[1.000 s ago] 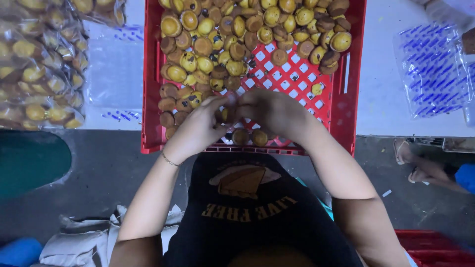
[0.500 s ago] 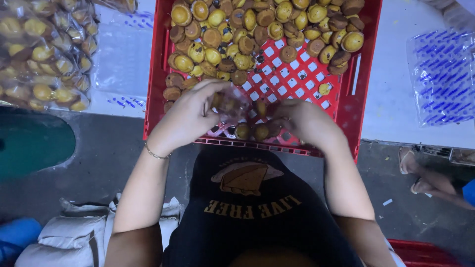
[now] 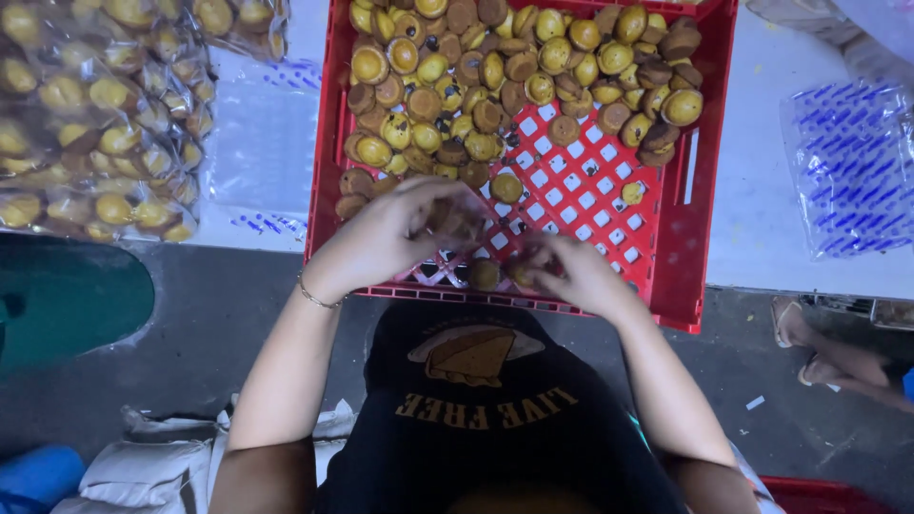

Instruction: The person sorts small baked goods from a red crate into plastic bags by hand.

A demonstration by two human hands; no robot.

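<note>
Reaching over the near edge of the red crate (image 3: 709,171), I had my left hand (image 3: 400,233) curled around a small clump of cakes (image 3: 455,221) while my right hand (image 3: 571,271), closer to that edge, pinched loose brown cakes (image 3: 484,274) lying just left of its fingertips.

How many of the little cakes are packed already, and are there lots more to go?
Done: clear plastic bags stuffed with small round golden cakes lie piled at the left. In hand: the left hand holds a clear bag with a few cakes inside, while the right hand picks cakes near the front edge of the red plastic crate. Left: many loose cakes fill the crate's far half, and empty blue-printed bags wait at the right.
</note>
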